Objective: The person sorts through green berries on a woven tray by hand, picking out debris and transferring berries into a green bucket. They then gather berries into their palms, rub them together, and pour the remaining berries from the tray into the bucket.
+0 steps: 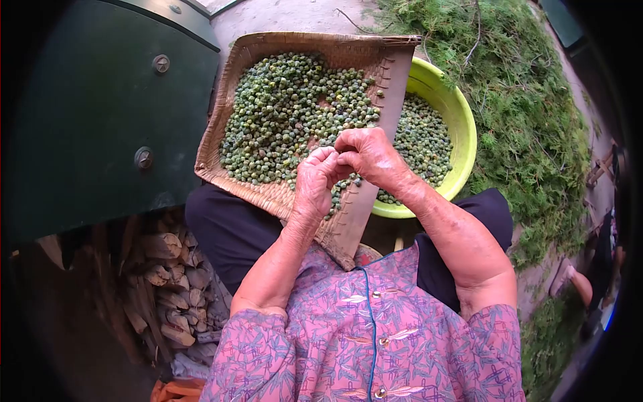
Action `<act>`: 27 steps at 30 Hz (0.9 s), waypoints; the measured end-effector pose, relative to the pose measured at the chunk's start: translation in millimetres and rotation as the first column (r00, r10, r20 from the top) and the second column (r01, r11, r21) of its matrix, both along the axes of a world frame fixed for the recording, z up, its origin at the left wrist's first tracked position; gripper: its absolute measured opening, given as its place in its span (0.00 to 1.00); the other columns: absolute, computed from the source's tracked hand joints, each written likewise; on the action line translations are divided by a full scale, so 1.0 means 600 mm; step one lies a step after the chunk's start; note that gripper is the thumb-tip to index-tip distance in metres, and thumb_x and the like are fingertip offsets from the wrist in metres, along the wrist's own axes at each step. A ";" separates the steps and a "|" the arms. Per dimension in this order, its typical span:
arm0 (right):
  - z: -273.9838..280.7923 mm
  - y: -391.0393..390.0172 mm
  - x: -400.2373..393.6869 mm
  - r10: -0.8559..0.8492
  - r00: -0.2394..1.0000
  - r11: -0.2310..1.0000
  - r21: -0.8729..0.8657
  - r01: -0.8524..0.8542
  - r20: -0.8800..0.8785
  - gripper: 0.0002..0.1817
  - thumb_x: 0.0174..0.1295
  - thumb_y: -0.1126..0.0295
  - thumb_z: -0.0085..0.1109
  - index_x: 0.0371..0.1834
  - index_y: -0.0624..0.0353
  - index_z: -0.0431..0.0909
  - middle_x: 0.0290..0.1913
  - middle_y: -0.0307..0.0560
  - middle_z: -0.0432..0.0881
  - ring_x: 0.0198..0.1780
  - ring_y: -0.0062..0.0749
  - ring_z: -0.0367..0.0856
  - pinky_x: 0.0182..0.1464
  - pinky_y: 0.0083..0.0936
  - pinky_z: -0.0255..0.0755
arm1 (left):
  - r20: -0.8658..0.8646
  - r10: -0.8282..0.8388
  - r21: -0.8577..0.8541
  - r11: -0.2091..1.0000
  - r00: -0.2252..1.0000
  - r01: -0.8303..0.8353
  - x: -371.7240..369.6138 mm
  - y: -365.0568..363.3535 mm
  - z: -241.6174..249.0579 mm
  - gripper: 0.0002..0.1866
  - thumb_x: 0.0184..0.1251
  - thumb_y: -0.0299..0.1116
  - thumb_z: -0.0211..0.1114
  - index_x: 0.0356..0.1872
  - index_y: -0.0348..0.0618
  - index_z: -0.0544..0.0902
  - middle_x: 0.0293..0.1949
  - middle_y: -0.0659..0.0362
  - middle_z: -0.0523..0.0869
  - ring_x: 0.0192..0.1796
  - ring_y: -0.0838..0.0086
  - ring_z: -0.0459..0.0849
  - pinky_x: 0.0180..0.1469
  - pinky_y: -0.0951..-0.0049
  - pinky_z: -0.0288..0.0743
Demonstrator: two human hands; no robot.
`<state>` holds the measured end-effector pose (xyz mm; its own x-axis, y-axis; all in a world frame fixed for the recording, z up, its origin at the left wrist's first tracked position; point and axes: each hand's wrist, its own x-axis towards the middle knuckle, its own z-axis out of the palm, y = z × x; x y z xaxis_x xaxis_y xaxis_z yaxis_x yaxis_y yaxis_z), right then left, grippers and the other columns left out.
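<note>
A woven winnowing basket (221, 144) rests over my lap, with a heap of small round green berries (274, 100) spread across it. Above the basket's right side my two hands meet, fingertips pinched together. My left hand (315, 177) is closed, thumb and forefinger touching those of my right hand (368, 154), which is closed too. Whatever sits between the fingertips is too small or hidden to make out. Under the basket's flat wooden edge (395, 87) stands a yellow-green basin (462, 127), holding more of the same berries.
Cut green conifer branches (516, 100) cover the ground on the right. A dark green metal-studded panel (94, 120) stands at the left, with split firewood (174, 281) stacked below it. Part of another person's leg (579, 285) shows at the far right.
</note>
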<state>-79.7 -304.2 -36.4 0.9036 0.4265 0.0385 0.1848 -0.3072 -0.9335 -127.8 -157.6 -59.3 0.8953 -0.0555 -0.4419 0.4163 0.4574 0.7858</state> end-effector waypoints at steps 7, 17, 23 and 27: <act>-0.005 0.018 -0.013 0.054 0.998 0.998 -0.017 -0.054 0.014 0.07 0.51 0.76 0.59 0.34 0.64 0.80 0.30 0.51 0.81 0.33 0.39 0.83 0.38 0.29 0.76 | -0.099 0.077 -0.253 0.962 0.992 -0.100 -0.025 0.006 -0.014 0.09 0.70 0.33 0.54 0.42 0.39 0.78 0.34 0.62 0.83 0.33 0.77 0.81 0.38 0.76 0.77; -0.004 0.037 -0.035 0.168 0.871 0.977 -0.197 -0.085 0.462 0.08 0.44 0.77 0.59 0.29 0.60 0.73 0.28 0.48 0.71 0.35 0.45 0.76 0.38 0.35 0.72 | -0.145 0.177 -0.011 0.984 0.974 -0.180 -0.040 -0.004 0.017 0.05 0.66 0.33 0.57 0.33 0.45 0.79 0.30 0.64 0.81 0.30 0.79 0.81 0.36 0.77 0.78; -0.010 0.035 -0.039 0.065 0.963 0.991 -0.133 -0.031 0.260 0.07 0.46 0.78 0.57 0.30 0.63 0.77 0.29 0.51 0.75 0.35 0.45 0.77 0.39 0.35 0.73 | -0.208 0.212 -0.057 0.972 0.955 -0.228 -0.043 -0.007 0.005 0.05 0.64 0.32 0.55 0.32 0.45 0.78 0.27 0.65 0.80 0.28 0.80 0.80 0.35 0.76 0.78; 0.007 0.011 -0.023 0.062 0.924 0.997 0.066 -0.040 -0.378 0.09 0.54 0.75 0.59 0.37 0.66 0.81 0.30 0.43 0.82 0.30 0.24 0.80 0.32 0.22 0.74 | -0.287 0.175 -0.272 0.928 0.942 -0.255 -0.046 -0.008 0.003 0.04 0.64 0.31 0.56 0.32 0.44 0.78 0.27 0.64 0.80 0.28 0.79 0.79 0.36 0.74 0.77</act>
